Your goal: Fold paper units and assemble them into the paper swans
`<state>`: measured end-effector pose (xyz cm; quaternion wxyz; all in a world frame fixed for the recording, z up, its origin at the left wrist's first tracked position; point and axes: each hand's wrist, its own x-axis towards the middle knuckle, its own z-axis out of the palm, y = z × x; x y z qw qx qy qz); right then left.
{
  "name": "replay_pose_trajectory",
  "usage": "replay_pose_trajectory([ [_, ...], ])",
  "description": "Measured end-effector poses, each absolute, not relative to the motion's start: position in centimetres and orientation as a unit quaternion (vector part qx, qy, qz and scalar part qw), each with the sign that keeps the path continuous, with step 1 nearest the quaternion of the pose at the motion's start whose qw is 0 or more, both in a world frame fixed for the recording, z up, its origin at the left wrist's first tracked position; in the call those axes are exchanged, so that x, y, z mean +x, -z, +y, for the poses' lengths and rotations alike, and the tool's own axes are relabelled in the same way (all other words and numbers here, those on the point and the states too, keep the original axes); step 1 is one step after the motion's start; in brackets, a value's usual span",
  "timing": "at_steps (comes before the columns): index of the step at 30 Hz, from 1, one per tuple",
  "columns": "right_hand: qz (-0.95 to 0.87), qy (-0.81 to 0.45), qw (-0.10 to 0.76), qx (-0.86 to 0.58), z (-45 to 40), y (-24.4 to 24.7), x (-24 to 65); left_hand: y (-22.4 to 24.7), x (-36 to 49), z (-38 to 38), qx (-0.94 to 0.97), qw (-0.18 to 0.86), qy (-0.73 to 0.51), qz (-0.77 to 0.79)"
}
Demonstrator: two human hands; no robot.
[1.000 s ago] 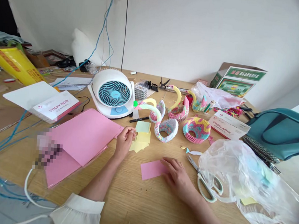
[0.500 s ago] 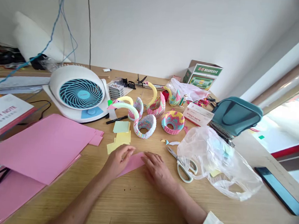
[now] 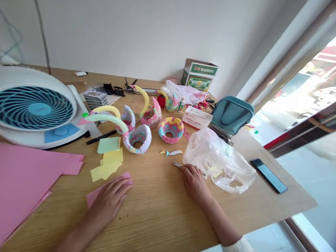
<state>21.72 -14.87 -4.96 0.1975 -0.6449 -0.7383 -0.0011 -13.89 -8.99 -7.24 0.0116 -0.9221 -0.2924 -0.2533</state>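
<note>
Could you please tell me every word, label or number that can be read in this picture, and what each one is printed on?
"STICKY NOTE" is on the white box.
The lettering on the green-and-white cardboard box is too small to read.
No other text can be read.

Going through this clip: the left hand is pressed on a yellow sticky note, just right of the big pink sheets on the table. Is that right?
Not quite. The head view shows the left hand pressed on a pink paper piece, not a yellow sticky note; the yellow notes lie just beyond it. It is still just right of the big pink sheets.
</note>
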Motion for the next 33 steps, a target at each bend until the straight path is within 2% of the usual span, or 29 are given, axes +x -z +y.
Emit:
replay_pose_trajectory([
  [7, -0.743, -0.01, 0.236, -0.626, -14.1, 4.8, 19.9, 7.3, -15.5, -8.1, -0.911, 0.051, 0.266, -0.312],
  [13, -0.756, 0.002, 0.325, -0.568, -15.7, 2.6, 20.1, 7.4, -15.2, -8.4, -0.898, 0.074, 0.283, -0.33],
  [19, -0.599, 0.066, 0.439, -0.666, -19.9, 2.6, 25.7, 7.0, -14.9, -8.9, -0.887, 0.065, 0.303, -0.343],
  [21, -0.565, 0.075, 0.405, -0.715, -20.6, 3.2, 27.4, 6.6, -14.6, -9.0, -0.885, 0.062, 0.309, -0.343],
  [24, -0.615, 0.04, 0.26, -0.744, -20.3, 3.4, 28.7, 6.0, -13.6, -9.2, -0.889, 0.053, 0.318, -0.325],
  [26, -0.65, 0.025, 0.199, -0.733, -18.9, 2.4, 29.1, 5.4, -12.5, -9.2, -0.897, 0.043, 0.32, -0.301],
  [33, -0.714, 0.021, 0.199, -0.671, -10.2, -7.3, 32.0, 3.6, -7.1, -9.2, -0.919, -0.004, 0.306, -0.248],
])
